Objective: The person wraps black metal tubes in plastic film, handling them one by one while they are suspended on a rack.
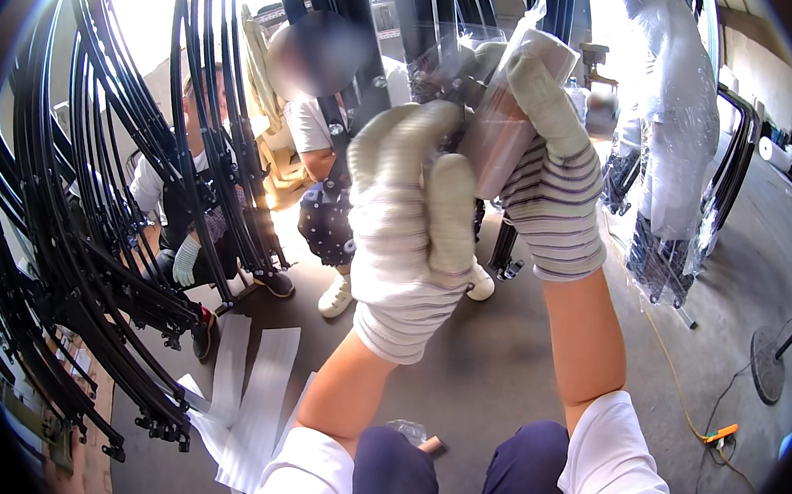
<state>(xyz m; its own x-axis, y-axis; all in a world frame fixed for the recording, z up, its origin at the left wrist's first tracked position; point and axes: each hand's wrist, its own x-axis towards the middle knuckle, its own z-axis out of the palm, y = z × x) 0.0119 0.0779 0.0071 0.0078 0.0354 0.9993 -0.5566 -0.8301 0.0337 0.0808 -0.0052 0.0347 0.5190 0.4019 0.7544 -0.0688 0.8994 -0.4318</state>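
Note:
In striped knit gloves, both my hands are raised in front of black metal tubes [369, 57]. My right hand [554, 189] is closed around a roll of clear plastic film [500, 144] with a pinkish-brown core, held tilted. Clear film stretches from the roll's upper end and past the tubes. Just left of the roll is my left hand [407, 220], its thumb upright and its other fingers bent toward the tubes. Motion smears this hand, and whether it grips anything is hidden.
Many black bent-tube frames [79, 179] stand at the left. Plastic-wrapped frames [675, 129] stand at the right. Two people sit beyond the frames. White foam strips [261, 403] and a small cardboard tube [433, 446] lie on the floor. An orange socket [722, 433] trails cables near a fan base [767, 365].

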